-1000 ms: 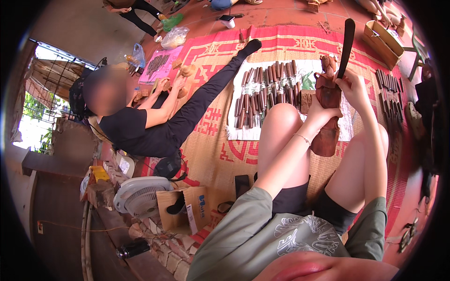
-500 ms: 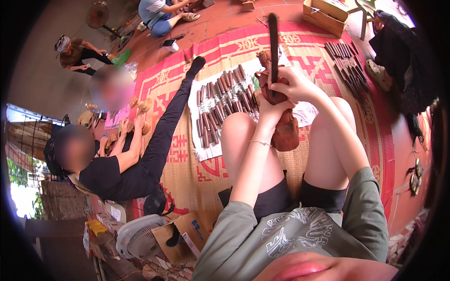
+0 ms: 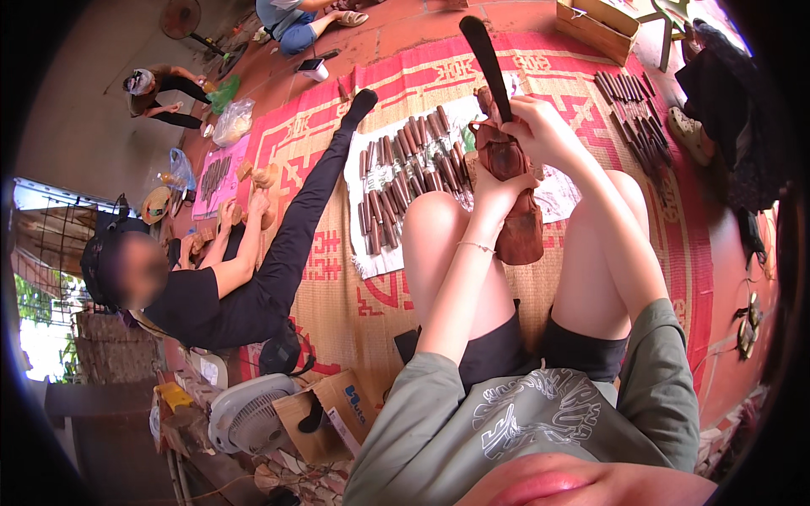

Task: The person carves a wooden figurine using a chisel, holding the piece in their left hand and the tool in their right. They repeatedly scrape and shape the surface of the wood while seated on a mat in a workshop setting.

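Your left hand [image 3: 494, 187] grips the carved wooden figure [image 3: 510, 198] propped between your knees, and your right hand [image 3: 540, 126] clamps a long dark blade [image 3: 489, 55] against it — one slip off the grain lands on those fingers.

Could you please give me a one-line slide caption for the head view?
Seated on a woven mat, left hand steadies a brown wooden carving; right hand works it with a dark tool.
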A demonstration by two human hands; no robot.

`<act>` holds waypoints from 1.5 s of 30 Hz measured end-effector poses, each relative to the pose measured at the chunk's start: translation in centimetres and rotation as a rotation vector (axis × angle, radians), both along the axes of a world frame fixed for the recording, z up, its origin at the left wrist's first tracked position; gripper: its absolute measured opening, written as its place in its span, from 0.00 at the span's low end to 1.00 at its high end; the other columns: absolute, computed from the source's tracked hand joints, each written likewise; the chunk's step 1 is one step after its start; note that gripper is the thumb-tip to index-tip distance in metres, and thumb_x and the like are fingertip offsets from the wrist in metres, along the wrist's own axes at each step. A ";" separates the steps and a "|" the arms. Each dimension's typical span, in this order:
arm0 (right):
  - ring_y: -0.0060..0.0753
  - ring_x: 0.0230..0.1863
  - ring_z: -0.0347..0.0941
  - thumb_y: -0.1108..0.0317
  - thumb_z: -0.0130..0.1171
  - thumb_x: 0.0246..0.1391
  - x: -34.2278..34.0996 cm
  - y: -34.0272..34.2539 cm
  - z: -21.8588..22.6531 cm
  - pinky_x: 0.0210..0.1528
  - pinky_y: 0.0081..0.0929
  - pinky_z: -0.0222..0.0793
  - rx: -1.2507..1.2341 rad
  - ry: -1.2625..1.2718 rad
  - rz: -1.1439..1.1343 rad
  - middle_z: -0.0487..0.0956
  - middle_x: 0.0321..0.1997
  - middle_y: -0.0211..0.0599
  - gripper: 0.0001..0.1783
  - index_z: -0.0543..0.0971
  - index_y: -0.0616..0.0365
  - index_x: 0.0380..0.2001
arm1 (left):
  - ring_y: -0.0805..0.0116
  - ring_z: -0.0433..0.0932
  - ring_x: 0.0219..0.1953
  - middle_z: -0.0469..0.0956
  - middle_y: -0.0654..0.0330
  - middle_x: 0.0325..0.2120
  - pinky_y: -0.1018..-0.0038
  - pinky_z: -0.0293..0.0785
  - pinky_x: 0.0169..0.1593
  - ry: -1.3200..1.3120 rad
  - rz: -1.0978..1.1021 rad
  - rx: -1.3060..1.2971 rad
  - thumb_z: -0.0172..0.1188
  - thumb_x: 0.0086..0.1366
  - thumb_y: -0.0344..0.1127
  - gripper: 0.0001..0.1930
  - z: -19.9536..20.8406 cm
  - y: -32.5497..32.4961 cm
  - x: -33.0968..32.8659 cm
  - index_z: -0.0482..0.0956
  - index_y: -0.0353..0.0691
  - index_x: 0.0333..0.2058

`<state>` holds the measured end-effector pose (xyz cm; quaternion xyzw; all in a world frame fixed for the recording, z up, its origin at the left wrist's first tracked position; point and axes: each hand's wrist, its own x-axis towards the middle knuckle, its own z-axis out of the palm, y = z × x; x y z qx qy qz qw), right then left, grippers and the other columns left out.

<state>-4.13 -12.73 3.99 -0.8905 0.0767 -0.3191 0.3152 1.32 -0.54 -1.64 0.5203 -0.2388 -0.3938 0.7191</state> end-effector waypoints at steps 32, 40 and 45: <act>0.25 0.25 0.70 0.80 0.56 0.46 -0.8 0.2 0.4 0.31 0.25 0.66 0.252 0.167 0.102 0.75 0.25 0.40 0.07 0.73 0.67 0.33 | 0.60 0.69 0.50 0.67 0.46 0.47 0.72 0.71 0.49 -0.155 0.124 0.278 0.72 0.29 0.30 0.49 -1.2 -0.1 -1.0 0.53 0.25 0.52; 0.27 0.22 0.69 0.78 0.55 0.47 -0.1 0.6 0.4 0.27 0.25 0.65 0.119 0.167 -0.064 0.73 0.21 0.41 0.07 0.75 0.65 0.33 | 0.62 0.70 0.50 0.68 0.48 0.45 0.72 0.72 0.46 -0.077 0.142 0.200 0.71 0.29 0.28 0.47 -2.0 -0.4 -0.6 0.53 0.26 0.50; 0.30 0.23 0.71 0.80 0.55 0.46 -1.5 1.8 1.1 0.27 0.26 0.65 0.256 0.214 0.157 0.74 0.23 0.43 0.06 0.74 0.65 0.32 | 0.52 0.73 0.45 0.71 0.43 0.41 0.69 0.70 0.48 -0.130 0.145 0.151 0.71 0.29 0.37 0.46 -1.1 -0.4 -1.4 0.56 0.27 0.48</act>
